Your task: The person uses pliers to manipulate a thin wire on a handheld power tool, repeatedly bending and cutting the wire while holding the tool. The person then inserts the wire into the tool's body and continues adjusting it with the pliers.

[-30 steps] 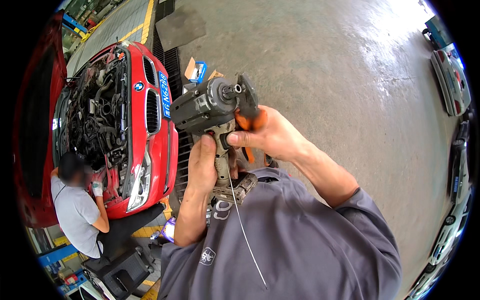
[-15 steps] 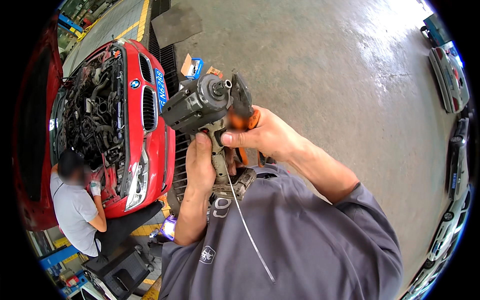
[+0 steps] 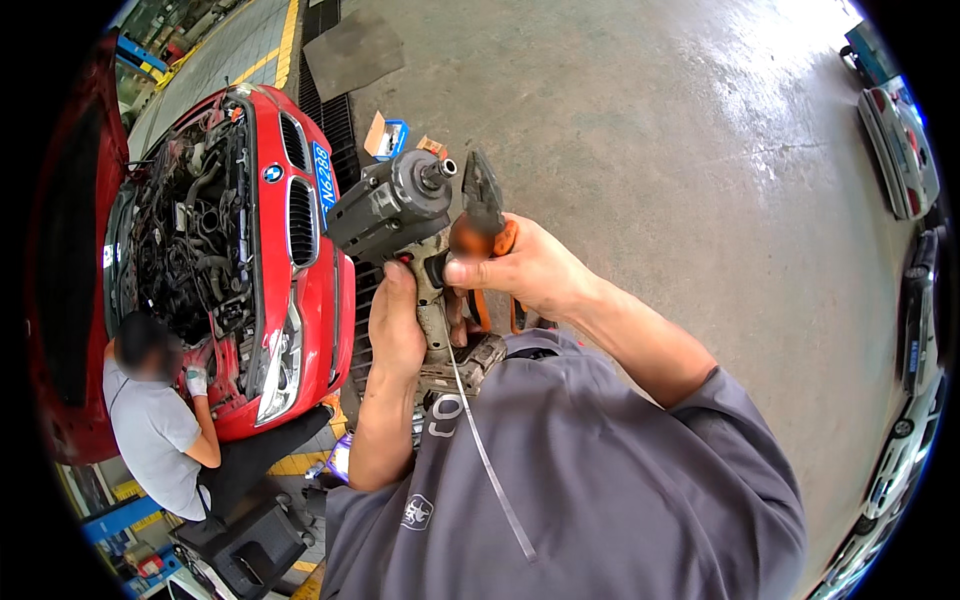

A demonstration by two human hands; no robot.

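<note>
A worn grey-black cordless impact wrench is held up in front of my chest, its square drive tip pointing away to the upper right. My left hand is closed round its pale grip, thumb upright along the back. My right hand grips pliers with dark jaws and orange handles, while its thumb reaches across to the black trigger area. The jaws stand upright beside the drive tip, apart from it. From the wrench's grip a thin white strip, like a cable tie, hangs down over my grey shirt.
At the left stands a red car with its hood raised and engine bay exposed. A co-worker crouches at its side, one gloved hand on the bay edge. An opened blue box lies by the floor grating. Parked cars line the right.
The wrench has shifted slightly left, widening the gap between its drive tip and the plier jaws. Both hands keep their grips. The white strip's lower end has swung slightly left.
</note>
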